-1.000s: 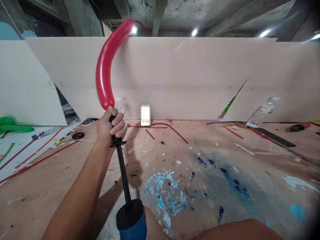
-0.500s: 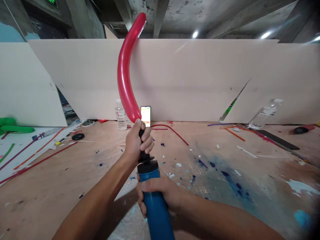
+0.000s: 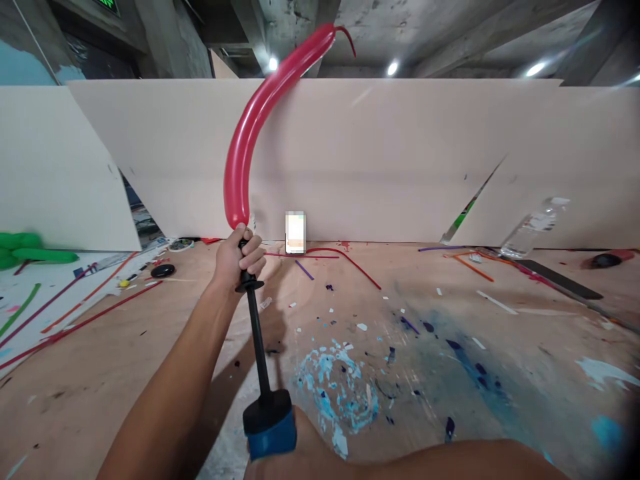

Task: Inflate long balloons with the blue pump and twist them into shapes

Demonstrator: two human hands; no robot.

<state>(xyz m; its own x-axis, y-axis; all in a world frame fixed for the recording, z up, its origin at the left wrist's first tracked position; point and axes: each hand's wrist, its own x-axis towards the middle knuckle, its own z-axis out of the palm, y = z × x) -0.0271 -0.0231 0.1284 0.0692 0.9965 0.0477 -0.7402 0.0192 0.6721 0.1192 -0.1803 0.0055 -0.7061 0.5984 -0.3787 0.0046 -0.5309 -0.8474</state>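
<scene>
A long red modelling balloon (image 3: 241,153), partly inflated, curves upward to the right and ends in a thin limp tail. My left hand (image 3: 235,257) is closed round the balloon's neck and the black nozzle end of a hand pump. Below that hand, the pump's black rod (image 3: 259,353) stands pulled out of the blue hand pump (image 3: 273,437). Down at the bottom edge, my right hand (image 3: 300,450) is wrapped about the blue barrel; its fingers are mostly hidden.
A phone (image 3: 295,233) leans against the white panel (image 3: 390,153). Uninflated balloons, such as a red one (image 3: 357,268), lie on the paint-stained tabletop (image 3: 190,347). A water bottle (image 3: 533,230) and a paintbrush (image 3: 465,213) are at right. Green balloons (image 3: 45,255) lie at left.
The barrel and my right hand have moved down, baring the rod. My left hand shifted left and slightly up. The balloon looks longer, and its top leans further right with its tail showing.
</scene>
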